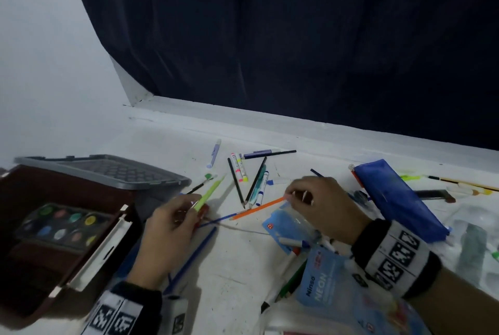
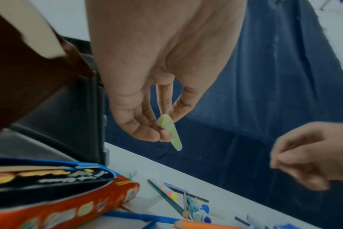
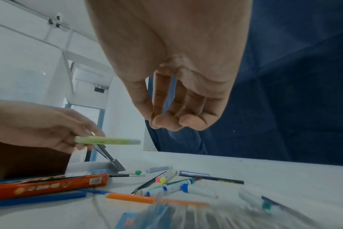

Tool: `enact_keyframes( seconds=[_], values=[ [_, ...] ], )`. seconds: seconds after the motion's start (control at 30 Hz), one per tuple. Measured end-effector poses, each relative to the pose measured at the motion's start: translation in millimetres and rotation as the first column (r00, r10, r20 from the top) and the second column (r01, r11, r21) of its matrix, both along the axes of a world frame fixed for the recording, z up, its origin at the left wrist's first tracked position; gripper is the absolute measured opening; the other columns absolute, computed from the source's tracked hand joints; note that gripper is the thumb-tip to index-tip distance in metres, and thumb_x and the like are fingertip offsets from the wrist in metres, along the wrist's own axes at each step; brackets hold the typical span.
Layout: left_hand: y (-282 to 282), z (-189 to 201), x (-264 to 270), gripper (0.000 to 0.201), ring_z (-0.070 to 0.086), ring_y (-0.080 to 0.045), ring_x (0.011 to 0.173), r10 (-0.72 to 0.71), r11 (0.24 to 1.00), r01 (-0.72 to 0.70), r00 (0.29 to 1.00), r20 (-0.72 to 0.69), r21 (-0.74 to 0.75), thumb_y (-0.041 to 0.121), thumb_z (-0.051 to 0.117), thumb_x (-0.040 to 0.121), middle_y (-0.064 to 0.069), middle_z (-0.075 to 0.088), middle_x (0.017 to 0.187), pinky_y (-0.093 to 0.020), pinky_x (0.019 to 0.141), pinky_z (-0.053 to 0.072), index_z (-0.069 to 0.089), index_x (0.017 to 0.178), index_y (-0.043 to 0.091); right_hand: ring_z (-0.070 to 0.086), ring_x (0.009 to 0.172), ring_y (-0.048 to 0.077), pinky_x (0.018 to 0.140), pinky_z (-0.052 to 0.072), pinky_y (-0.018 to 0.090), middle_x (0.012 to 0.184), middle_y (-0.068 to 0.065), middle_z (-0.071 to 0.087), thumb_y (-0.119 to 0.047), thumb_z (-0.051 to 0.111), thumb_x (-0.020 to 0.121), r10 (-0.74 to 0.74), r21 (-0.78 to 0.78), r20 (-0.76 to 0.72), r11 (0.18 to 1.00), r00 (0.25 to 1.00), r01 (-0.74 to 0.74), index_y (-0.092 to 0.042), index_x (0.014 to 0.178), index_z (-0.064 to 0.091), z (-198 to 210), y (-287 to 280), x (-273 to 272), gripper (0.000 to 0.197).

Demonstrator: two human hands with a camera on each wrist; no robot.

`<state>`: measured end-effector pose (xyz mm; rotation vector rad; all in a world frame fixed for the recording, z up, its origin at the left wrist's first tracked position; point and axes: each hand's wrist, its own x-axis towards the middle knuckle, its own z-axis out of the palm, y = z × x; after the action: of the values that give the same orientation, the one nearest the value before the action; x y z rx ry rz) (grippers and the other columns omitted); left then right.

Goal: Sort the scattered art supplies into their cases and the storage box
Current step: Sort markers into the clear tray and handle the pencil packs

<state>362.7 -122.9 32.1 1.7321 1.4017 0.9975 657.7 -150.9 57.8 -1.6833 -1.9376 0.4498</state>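
- Currently the left hand (image 1: 172, 222) pinches a light-green highlighter (image 1: 209, 194) by its near end, between thumb and fingertips; barrel is clear of the table, far end aimed away and slightly right, toward the loose pile.
- Right hand (image 1: 321, 205): fingers curled, tips bunched against the thumb; right wrist view shows nothing between them; it hangs just above the far end of the orange coloured pencil (image 1: 258, 208); contact with the pencil: cannot tell.
- Key relation: the orange pencil lies flat between the two hands, long axis running from near-left (sharpened tip) to far-right (blunt end); blunt end sits right under the right fingertips, tip points at the left hand; right hand is nearer and free, so my read is it takes the pencil.
- Pencil's far end sits at the mouth of the clear Miniso neon marker pouch (image 1: 316, 291), below the right wrist; short carry if that is its case.
- Outward: orange pencil box (image 2: 65, 207) below the left hand; brown storage box (image 1: 67, 259) holding a watercolour palette (image 1: 62, 224) at far left; grey lid (image 1: 108, 170) behind it.
- Blue zip pouch (image 1: 399, 199) right of the right hand.
- Loose markers and pencils (image 1: 251, 180) beyond both hands, not yet sorted.
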Motion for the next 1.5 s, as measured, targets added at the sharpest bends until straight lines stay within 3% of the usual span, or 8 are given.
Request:
enact_keyframes(
  seconds=[0.2,0.37,0.67,0.8,0.93,1.1,1.33,1.5],
  values=[
    [-21,-11,-25,0.026,0.069,-0.003,0.099,0.096,0.992,-0.076,0.971,0.219,-0.101,0.009,0.056,0.099,0.009,0.076,0.107,-0.005,0.078,0.048,0.073,0.116,0.020,0.059,0.074,0.016,0.072,0.052,0.040,0.081,-0.002,0.065,-0.022,0.054,0.090,0.104,0.027,0.154,0.994,0.983,-0.109,-0.020,0.087,0.070,-8,95,-32,0.016],
    [-20,-17,-23,0.026,0.069,-0.007,0.099,0.157,0.984,-0.124,0.945,0.287,-0.127,0.011,0.055,0.100,0.004,0.075,0.111,-0.012,0.081,0.051,0.070,0.119,0.018,0.050,0.110,0.027,0.093,0.046,0.046,0.113,0.005,0.062,-0.023,0.051,0.095,0.206,-0.076,0.351,0.979,0.913,-0.192,-0.018,0.116,0.065,-35,167,-66,0.026],
    [-20,-16,-13,0.026,0.067,-0.004,0.102,0.249,0.967,-0.214,0.903,0.351,-0.136,0.014,0.052,0.101,0.012,0.072,0.113,-0.018,0.088,0.054,0.070,0.117,0.025,0.024,0.144,0.023,0.103,0.038,0.053,0.155,-0.003,0.032,-0.016,0.039,0.102,0.402,-0.282,0.548,0.914,0.733,-0.291,-0.029,0.146,0.038,-64,230,-104,0.046],
    [-16,-16,-10,0.025,0.067,-0.012,0.103,0.253,0.965,-0.211,0.896,0.365,-0.153,0.016,0.052,0.101,0.007,0.072,0.112,-0.027,0.092,0.056,0.069,0.117,0.025,0.042,0.126,0.026,0.083,0.037,0.042,0.132,0.001,0.046,-0.006,0.042,0.096,0.379,-0.214,0.655,0.923,0.654,-0.321,-0.022,0.127,0.052,-65,227,-110,0.035],
    [-16,-13,-8,0.024,0.067,-0.019,0.103,0.251,0.967,-0.213,0.900,0.357,-0.142,0.018,0.053,0.102,0.004,0.073,0.109,-0.039,0.095,0.055,0.070,0.117,0.026,0.046,0.114,0.026,0.086,0.037,0.043,0.118,0.001,0.053,-0.006,0.048,0.094,0.315,-0.104,0.725,0.929,0.613,-0.355,-0.023,0.117,0.057,-59,208,-110,0.030],
    [-24,-2,-4,0.025,0.069,-0.012,0.103,0.224,0.974,-0.197,0.901,0.371,-0.109,0.018,0.052,0.101,0.008,0.074,0.109,-0.034,0.091,0.055,0.070,0.116,0.026,0.057,0.080,0.029,0.075,0.041,0.045,0.088,0.002,0.060,0.010,0.061,0.075,0.225,0.199,0.653,0.870,0.723,-0.451,-0.019,0.096,0.062,-43,177,-92,0.036],
    [-41,19,4,0.025,0.069,-0.001,0.098,0.161,0.987,-0.137,0.893,0.421,-0.088,0.007,0.054,0.099,0.014,0.075,0.105,-0.010,0.080,0.053,0.072,0.111,0.020,0.062,0.097,0.023,0.095,0.041,0.047,0.106,-0.004,0.065,0.014,0.059,0.069,0.110,0.278,0.590,0.902,0.800,-0.329,-0.023,0.111,0.057,12,99,-58,0.056],
    [-59,21,17,0.024,0.070,-0.018,0.101,0.081,0.997,-0.070,0.908,0.410,-0.042,0.011,0.055,0.100,-0.001,0.075,0.111,-0.032,0.092,0.054,0.071,0.117,0.019,0.062,0.079,0.026,0.072,0.048,0.038,0.093,0.001,0.066,0.003,0.071,0.072,0.028,0.287,0.592,0.926,0.805,-0.243,-0.017,0.115,0.056,31,26,-32,0.049]
  ],
)
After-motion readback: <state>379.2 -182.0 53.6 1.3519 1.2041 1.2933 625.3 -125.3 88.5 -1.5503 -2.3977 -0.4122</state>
